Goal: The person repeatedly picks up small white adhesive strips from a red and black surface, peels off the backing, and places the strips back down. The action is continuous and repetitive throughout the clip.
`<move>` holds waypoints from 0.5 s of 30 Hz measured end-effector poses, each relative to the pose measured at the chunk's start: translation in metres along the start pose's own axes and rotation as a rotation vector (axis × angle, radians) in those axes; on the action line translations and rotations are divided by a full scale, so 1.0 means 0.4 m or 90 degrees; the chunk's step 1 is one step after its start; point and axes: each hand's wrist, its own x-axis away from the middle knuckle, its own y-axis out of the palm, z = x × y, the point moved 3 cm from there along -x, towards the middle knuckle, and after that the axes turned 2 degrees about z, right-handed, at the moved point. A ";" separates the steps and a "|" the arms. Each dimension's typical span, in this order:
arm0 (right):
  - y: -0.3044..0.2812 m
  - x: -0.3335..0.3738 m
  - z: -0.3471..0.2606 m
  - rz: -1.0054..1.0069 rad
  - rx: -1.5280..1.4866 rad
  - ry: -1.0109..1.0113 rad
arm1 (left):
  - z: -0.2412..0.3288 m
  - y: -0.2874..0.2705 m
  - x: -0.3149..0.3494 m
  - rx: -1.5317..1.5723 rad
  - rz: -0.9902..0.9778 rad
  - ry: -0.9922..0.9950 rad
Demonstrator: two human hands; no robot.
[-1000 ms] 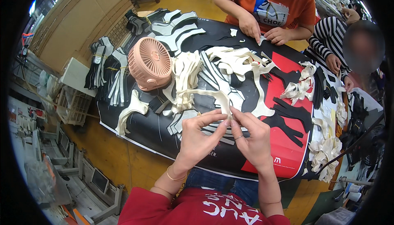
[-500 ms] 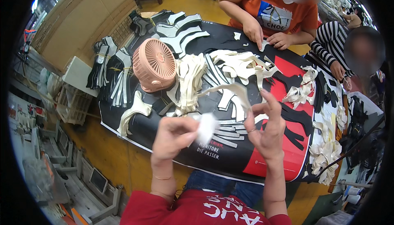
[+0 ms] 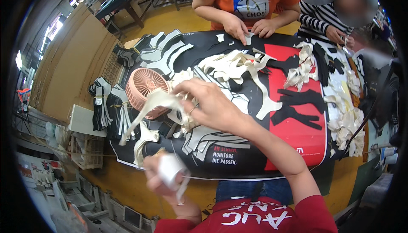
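Note:
Low at the near edge of the table, my left hand (image 3: 158, 177) is closed around a small white roll (image 3: 171, 171), blurred, with a loose end hanging down. My right hand (image 3: 210, 106) reaches across to the left and pinches a curved cream fabric piece (image 3: 159, 99), which hangs in front of the pink fan (image 3: 146, 84) and partly hides it. Just below that, another cream fabric piece (image 3: 145, 141) lies at the table's edge. A stack of cream strips (image 3: 182, 78) behind my right hand is mostly covered by it.
White-and-black cut pieces (image 3: 165, 54) and tied bundles (image 3: 101, 99) lie on the far left of the black table cover (image 3: 250, 158). A cream heap (image 3: 229, 65) sits mid-table, black pieces (image 3: 297, 116) on the red area. Across, a person in orange (image 3: 246, 3) handles a small white piece.
My right hand has swung left across the table, carrying the cream fabric piece toward the fan. My left hand has dropped nearer to me with the white roll. The whole view has shifted.

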 end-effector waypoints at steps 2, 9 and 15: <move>-0.014 0.042 0.016 0.108 0.154 0.004 | -0.057 0.031 -0.014 -0.299 0.088 -0.073; -0.190 0.329 -0.049 0.101 -0.057 0.110 | -0.206 0.175 -0.048 -0.457 0.064 -0.073; -0.210 0.443 -0.053 0.176 0.177 0.048 | -0.262 0.262 -0.044 -0.593 -0.049 -0.089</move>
